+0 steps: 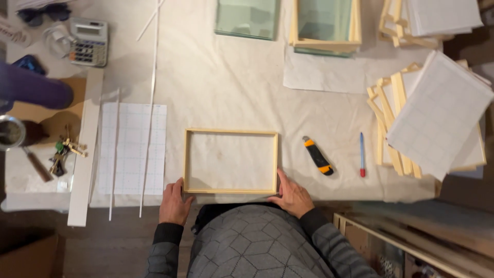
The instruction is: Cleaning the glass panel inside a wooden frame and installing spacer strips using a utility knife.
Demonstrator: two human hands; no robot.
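Note:
An empty pale wooden frame [231, 132] lies flat on the cloth-covered table [221, 82] right in front of me. My left hand [174, 202] rests at the frame's near left corner, fingers touching its edge. My right hand [292, 195] presses against the near right corner, thumb along the right rail. Neither hand lifts the frame off the table.
An orange-and-black utility knife [317, 156] and a blue pen [362, 154] lie right of the frame. Stacked frames with gridded sheets [437, 110] sit far right. A gridded sheet [133, 146] and thin white strips [151, 103] lie left; calculator [89, 41], keys [62, 154], glass panes [247, 18].

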